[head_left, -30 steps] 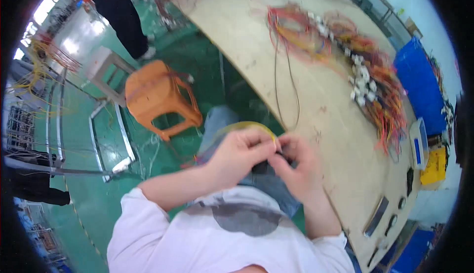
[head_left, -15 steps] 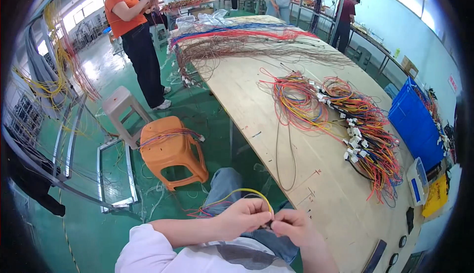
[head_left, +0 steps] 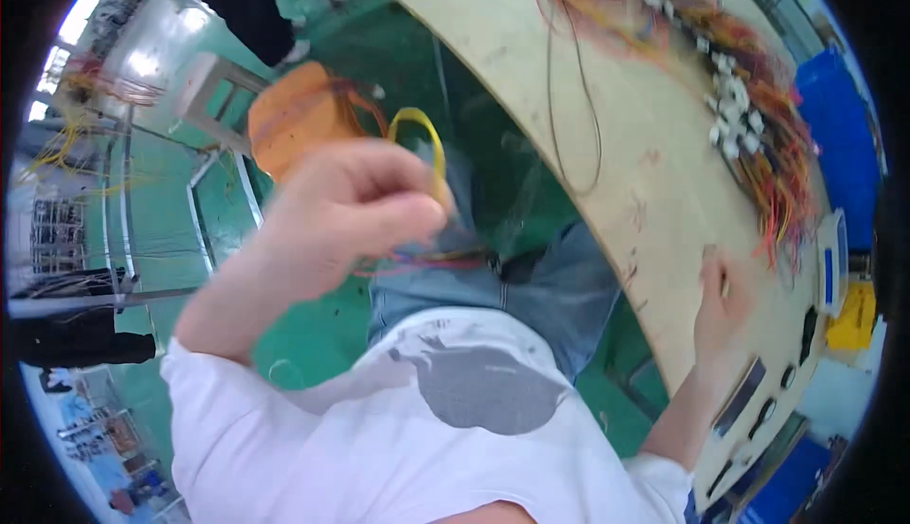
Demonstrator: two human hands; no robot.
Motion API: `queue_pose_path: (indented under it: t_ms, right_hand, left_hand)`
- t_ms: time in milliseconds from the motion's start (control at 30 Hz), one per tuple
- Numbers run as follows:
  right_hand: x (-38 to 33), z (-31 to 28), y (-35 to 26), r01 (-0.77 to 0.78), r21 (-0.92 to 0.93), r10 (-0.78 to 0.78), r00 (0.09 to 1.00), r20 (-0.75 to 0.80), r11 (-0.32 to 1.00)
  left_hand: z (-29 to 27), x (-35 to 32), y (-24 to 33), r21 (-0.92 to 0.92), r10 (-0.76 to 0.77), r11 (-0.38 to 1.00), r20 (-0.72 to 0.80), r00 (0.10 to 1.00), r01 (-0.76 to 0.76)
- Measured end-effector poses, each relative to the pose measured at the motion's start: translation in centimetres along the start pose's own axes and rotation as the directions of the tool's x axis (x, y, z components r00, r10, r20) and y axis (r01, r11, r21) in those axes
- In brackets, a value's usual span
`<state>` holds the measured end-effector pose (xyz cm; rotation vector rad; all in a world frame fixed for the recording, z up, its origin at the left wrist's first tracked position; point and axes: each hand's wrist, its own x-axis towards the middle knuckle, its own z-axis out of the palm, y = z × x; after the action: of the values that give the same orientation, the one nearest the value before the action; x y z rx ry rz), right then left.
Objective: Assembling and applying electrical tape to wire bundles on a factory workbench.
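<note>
A looped yellow wire is pinched between the thumb and fingers of my left hand, which is raised above my lap and blurred by motion. Over the right part of the table is my right hand, apart from the left. Its fingers are smeared, so whether anything is in them does not show. Thin red and blue wires lie across my thighs below the left hand.
Wire bundles with white connectors lie on the table's far right. Beyond stand a blue bin and a clear box. An orange stool is left of the table. A person's dark-trousered legs show at upper left.
My hands have parted: the left has risen to the left with the yellow wire, the right has swung right over the table. The view has tilted down toward my lap.
</note>
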<state>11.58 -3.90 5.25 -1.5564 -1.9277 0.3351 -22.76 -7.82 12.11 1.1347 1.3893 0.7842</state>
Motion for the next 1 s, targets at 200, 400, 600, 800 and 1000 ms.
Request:
queue_pose_path:
  t_ms: [200, 400, 600, 800, 1000]
  right_hand:
    - [3.0, 3.1, 4.1, -0.015, -0.566, 0.06, 0.996, 0.06, 0.825]
    - [1.8, 4.8, -0.1, 0.065, -0.272, -0.099, 0.989, -0.114, 0.96]
    - [-4.8, 23.7, 1.6, -0.738, 0.13, 0.322, 0.436, 0.84, 0.662]
    - [-7.6, 36.6, 2.8, -0.993, 0.012, 0.397, 0.06, 0.916, 0.121]
    - [-2.7, 29.9, -3.4, -0.97, 0.241, 0.207, 0.232, 0.95, -0.018]
  left_hand:
    - [-2.5, -0.1, 0.9, 0.85, 0.621, 0.483, -0.164, 0.767, -0.21]
    - [-5.2, 1.4, 0.2, 0.698, 0.482, 0.694, -0.271, 0.833, -0.174]
    - [-6.8, 2.4, 1.4, -0.258, 0.082, 0.96, -0.113, 0.99, -0.109]
    - [-6.8, 2.7, -0.9, 0.247, 0.292, 0.936, -0.145, 0.945, -0.251]
    - [-8.9, 0.7, -0.9, 0.997, 0.696, -0.031, -0.03, 0.718, 0.072]
